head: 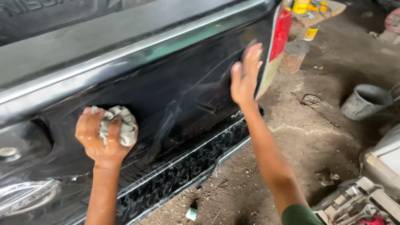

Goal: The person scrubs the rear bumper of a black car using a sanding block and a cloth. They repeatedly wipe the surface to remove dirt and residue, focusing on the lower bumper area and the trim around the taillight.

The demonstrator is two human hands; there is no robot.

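The left hand (102, 139) presses a crumpled, pale cloth (121, 124) against the glossy black tailgate panel (175, 83), grip closed around the wad. The right hand (245, 75) lies flat, fingers open, on the panel beside the red tail light (280, 29). A ribbed step bumper (183, 166) runs below.

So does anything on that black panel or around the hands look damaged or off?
Yes. The black panel shows long pale scratch-like streaks between the left hand, which presses a crumpled rag to it, and the flat right hand. They could partly be reflections. The dirt floor is littered with scraps and a grey bucket.
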